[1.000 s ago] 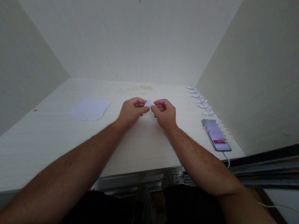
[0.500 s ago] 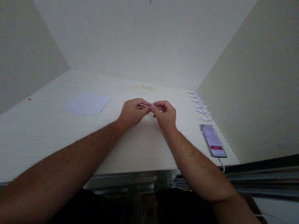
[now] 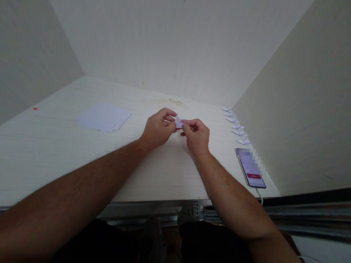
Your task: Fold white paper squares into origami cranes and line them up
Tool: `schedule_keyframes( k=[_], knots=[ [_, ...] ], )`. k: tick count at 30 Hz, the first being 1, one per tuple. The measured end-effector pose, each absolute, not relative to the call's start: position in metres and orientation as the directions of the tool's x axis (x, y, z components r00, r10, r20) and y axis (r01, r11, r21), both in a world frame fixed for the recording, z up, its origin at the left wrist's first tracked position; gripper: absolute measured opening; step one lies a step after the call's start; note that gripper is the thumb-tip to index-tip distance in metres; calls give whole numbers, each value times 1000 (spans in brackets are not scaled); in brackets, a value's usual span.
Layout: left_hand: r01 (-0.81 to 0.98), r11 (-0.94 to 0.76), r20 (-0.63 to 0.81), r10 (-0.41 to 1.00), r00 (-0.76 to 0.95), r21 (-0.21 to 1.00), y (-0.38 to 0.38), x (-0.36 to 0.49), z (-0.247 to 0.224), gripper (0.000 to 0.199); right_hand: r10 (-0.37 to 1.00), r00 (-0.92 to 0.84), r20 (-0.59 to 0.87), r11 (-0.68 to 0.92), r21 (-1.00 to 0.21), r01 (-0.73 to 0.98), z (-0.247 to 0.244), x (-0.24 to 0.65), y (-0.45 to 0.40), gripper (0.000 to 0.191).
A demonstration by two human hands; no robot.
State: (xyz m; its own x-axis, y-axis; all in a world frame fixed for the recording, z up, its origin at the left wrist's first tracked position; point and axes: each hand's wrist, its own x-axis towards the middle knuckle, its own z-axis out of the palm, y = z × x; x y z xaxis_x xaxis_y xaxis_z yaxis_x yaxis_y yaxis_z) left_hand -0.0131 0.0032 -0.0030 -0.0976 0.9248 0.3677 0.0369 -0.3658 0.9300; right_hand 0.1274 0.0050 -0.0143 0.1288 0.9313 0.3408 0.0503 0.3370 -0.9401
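White wood-grained tabletop (image 3: 167, 174) spreads before my camera; on it, my left hand (image 3: 158, 129) and right hand (image 3: 198, 137) pinch a small folded white paper piece (image 3: 178, 122) between their fingertips. Outward, white paper sheets (image 3: 106, 117) lie left, pointed white paper figures (image 3: 238, 131) and a lit rectangular phone (image 3: 252, 170) right.

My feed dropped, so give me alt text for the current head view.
The left hand and right hand pinch a small folded paper over a white table. Paper sheets lie left; a row of folded paper figures and a phone lie right.
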Motion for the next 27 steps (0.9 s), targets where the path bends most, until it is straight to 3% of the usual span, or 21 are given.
schedule_keyframes(
  k=[3,12,27],
  knots=[
    [7,-347,346,933,-99,938,5,-13,-5,27,935,114,336,331,-942,63,-14,126,3,14],
    [-147,-197,186,979,-87,969,6,-12,2,13,929,137,343,327,-936,129,-12,129,2,13],
    [-64,-272,271,962,-26,960,5,-16,-1,18,942,130,310,301,-950,87,-10,127,2,15]
  ],
)
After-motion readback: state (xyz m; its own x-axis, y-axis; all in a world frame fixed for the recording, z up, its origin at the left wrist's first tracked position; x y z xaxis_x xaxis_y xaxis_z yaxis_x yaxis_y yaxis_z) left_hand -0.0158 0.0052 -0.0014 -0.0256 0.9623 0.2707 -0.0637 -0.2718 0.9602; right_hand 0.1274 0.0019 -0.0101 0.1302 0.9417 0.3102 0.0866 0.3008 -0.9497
